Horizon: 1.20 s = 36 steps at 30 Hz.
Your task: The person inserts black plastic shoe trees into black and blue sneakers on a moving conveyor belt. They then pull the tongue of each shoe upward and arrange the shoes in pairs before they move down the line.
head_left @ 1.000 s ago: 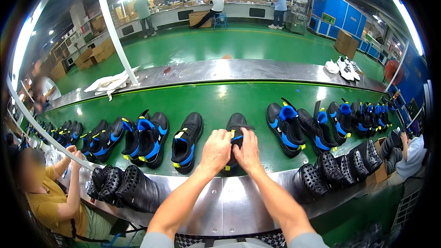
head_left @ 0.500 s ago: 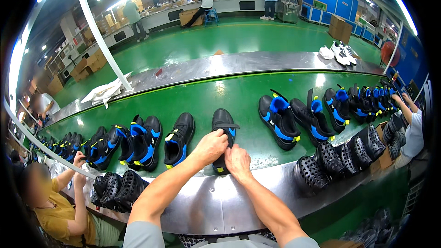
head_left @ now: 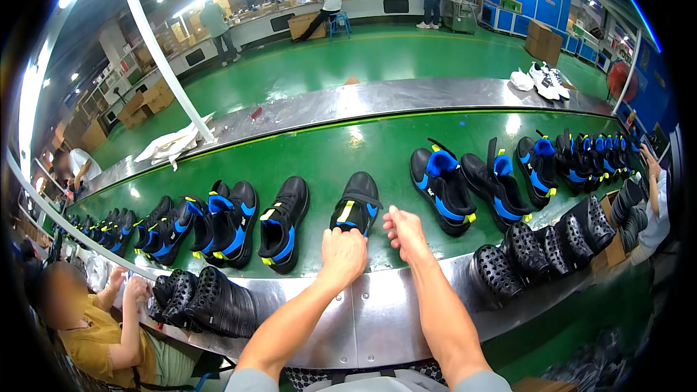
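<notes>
In front of me a black shoe [head_left: 359,190] with blue and yellow trim stands on the green belt, toe pointing away, its strap lying across the top. My left hand [head_left: 344,254] is closed at the heel end of this shoe, hiding its opening. Just to the right, my right hand [head_left: 408,234] hovers off the shoe with loosely curled, parted fingers and nothing visible in them. A matching shoe [head_left: 284,221] sits to the left. On the right another shoe [head_left: 441,192] has its strap raised.
More such shoes line the belt [head_left: 341,147] both ways. Stacks of black perforated forms [head_left: 218,301] [head_left: 499,274] stand on the metal ledge [head_left: 377,312]. White shoes [head_left: 544,81] and a white cloth [head_left: 173,139] lie on the far ledge. A co-worker [head_left: 102,327] sits at left; another's arm [head_left: 657,181] reaches in at right.
My right hand has come off the shoe and moved right and up. My left hand has gone from the strap down to the heel. The strap now lies across the shoe, which is tilted slightly rightward.
</notes>
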Each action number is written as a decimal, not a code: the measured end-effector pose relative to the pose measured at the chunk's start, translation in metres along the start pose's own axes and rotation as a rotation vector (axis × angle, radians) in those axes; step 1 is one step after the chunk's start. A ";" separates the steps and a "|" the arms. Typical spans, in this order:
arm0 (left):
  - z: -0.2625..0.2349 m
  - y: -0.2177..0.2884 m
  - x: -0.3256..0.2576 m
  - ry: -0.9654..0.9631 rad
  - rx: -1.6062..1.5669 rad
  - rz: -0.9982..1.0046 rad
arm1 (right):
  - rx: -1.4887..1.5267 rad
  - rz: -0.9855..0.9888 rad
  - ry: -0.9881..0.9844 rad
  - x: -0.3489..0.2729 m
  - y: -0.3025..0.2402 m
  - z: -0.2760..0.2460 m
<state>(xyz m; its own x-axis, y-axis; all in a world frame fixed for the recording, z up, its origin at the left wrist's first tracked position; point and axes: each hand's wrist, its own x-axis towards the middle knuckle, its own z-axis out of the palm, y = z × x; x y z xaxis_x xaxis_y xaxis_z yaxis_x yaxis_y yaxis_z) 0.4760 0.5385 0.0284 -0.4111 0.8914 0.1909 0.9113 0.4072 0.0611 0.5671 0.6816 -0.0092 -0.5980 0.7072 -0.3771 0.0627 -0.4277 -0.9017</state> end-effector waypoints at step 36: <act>-0.004 -0.075 -0.008 0.085 -0.762 -0.229 | 0.050 0.016 -0.157 -0.035 0.019 0.076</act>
<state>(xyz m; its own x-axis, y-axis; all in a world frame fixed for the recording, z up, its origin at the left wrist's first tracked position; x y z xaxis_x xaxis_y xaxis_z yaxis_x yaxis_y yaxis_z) 0.4110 0.5002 0.0266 -0.6149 0.7712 0.1646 0.5821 0.3031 0.7545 0.5282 0.6059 0.0035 -0.7153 0.6050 -0.3498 0.0354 -0.4686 -0.8827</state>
